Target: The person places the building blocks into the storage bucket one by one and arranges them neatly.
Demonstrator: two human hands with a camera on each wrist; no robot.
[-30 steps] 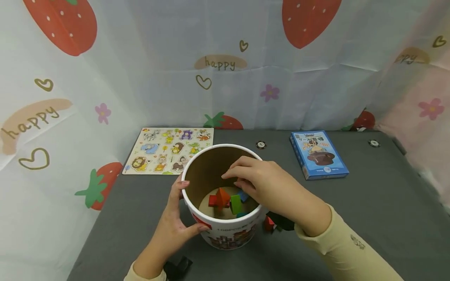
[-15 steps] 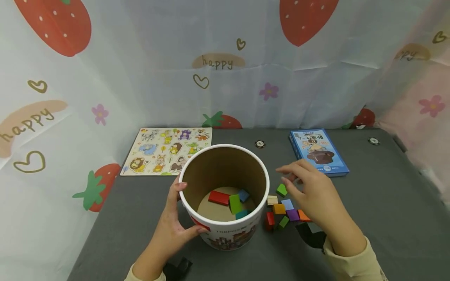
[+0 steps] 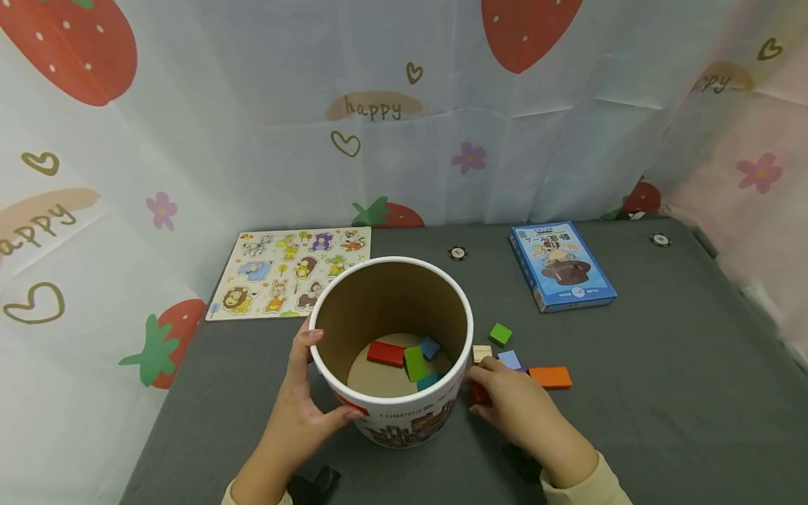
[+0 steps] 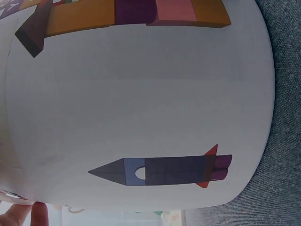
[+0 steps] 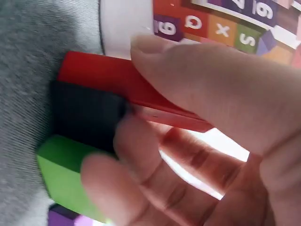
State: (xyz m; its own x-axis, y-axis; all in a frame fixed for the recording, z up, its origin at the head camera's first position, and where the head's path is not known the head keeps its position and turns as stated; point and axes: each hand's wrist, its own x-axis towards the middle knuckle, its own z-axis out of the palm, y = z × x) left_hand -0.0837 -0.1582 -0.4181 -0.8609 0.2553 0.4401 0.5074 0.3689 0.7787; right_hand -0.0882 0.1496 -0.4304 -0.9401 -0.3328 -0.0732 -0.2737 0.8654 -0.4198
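A white bucket [image 3: 410,429] with printed pictures stands on the grey table, its mouth tilted toward me in view. My left hand [image 3: 297,410] holds its left side, fingertips over the rim and thumb against the outer front. Inside lie a red block [image 3: 386,353], a green block [image 3: 415,363], a blue block [image 3: 430,347] and a teal block [image 3: 427,381]. Right beside the bucket, my right hand [image 3: 514,403] pinches another red block [image 5: 101,70], thumb on one face and fingers opposite. Against it in the right wrist view are a dark block [image 5: 84,110] and a green block [image 5: 66,172].
Around the right hand lie an orange block [image 3: 550,377], a green block [image 3: 501,334], a light blue block [image 3: 508,360] and a pale wooden block [image 3: 482,353]. Behind are an animal puzzle board [image 3: 287,275], a blue box [image 3: 562,266] and two round chips [image 3: 457,253].
My right hand has come out of the bucket, swung right over the loose blocks, then lowered onto the red one beside the bucket. The left hand keeps its hold.
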